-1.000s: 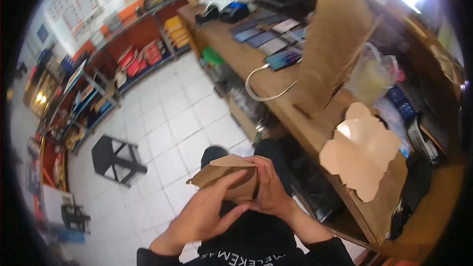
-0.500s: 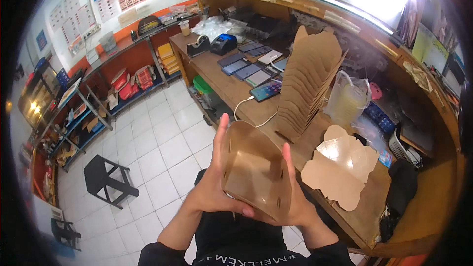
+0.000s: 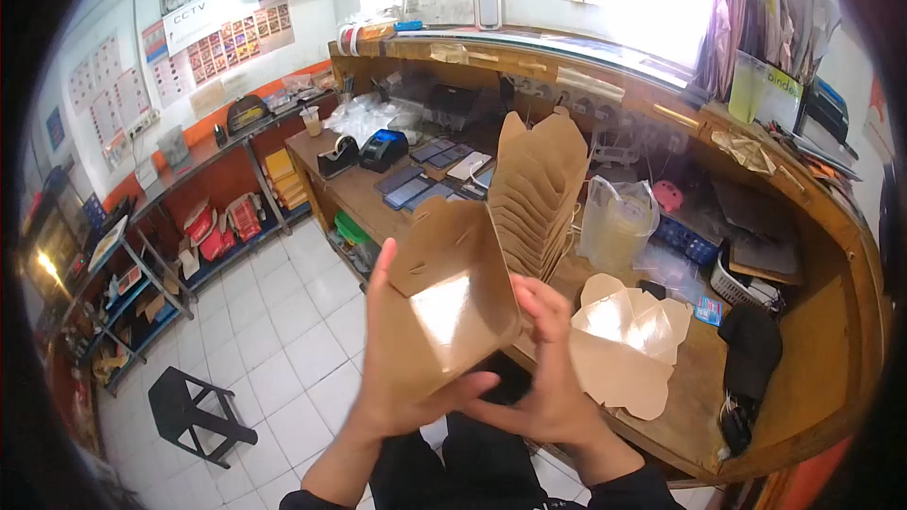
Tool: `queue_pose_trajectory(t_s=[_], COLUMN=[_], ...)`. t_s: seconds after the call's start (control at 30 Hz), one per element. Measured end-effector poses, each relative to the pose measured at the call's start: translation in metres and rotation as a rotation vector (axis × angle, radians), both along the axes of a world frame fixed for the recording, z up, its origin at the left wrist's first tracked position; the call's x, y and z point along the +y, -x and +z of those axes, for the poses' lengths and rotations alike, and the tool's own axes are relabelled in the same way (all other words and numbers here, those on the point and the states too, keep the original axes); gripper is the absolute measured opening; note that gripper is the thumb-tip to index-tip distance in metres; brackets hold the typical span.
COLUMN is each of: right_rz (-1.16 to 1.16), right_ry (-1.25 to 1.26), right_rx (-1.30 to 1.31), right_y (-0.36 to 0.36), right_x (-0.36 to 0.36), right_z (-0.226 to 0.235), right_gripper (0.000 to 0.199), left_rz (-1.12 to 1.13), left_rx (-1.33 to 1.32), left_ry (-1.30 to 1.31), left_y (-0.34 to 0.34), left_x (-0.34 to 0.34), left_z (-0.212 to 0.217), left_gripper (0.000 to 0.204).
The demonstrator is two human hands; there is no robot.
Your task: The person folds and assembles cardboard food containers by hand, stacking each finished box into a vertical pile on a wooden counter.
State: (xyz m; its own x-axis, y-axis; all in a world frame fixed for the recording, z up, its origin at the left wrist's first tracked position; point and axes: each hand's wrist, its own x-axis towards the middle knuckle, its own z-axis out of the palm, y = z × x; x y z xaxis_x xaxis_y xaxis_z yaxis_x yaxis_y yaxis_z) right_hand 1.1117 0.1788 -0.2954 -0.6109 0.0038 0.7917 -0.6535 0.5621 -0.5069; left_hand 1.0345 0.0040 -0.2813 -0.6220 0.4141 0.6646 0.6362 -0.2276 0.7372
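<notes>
Between my two hands is a brown cardboard food box [image 3: 444, 321], folded up with its top open and its shiny inside facing me. My left hand [image 3: 387, 368] wraps the box's left side, thumb beneath it. Gripping the right side, my right hand [image 3: 548, 359] has its fingers bent over the wall and its thumb low. A tall nested stack of brown boxes [image 3: 539, 189] stands on the wooden desk [image 3: 321, 156] just beyond. To the right of my hands lies a flat, unfolded box blank [image 3: 628, 345], its coated face catching the light.
Several phones [image 3: 416, 191] lie left of the stack, near a tape dispenser [image 3: 337, 157]. Right of it stand a clear plastic bag of containers [image 3: 619, 217] and a white basket [image 3: 742, 283]. A black cloth item [image 3: 751, 349] lies by the right edge. A black stool [image 3: 200, 416] stands on the tiled floor.
The box has been raised and turned so its opening tilts the other way. My right fingers have bent over its wall. The view has shifted up and right.
</notes>
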Motion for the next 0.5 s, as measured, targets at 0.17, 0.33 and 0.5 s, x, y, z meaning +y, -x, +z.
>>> queue_pose_trajectory(t_s=[0.17, 0.33, 0.5], right_rz=[0.394, 0.132, -0.07], right_ry=[0.234, 0.056, 0.067], right_rx=[-0.078, 0.143, 0.117], right_y=[0.005, 0.036, 0.08], right_x=[0.035, 0.076, 0.11], right_z=[0.06, 0.112, 0.156], right_gripper=[0.128, 0.126, 0.108], left_rz=[-0.452, -0.284, -0.325], left_rx=[-0.184, 0.263, 0.25], left_ry=[-0.153, 0.164, 0.083], left_y=[0.036, 0.102, 0.133], left_x=[-0.032, 0.04, 0.113], left_z=[0.048, 0.13, 0.179], left_gripper=[0.135, 0.096, 0.067])
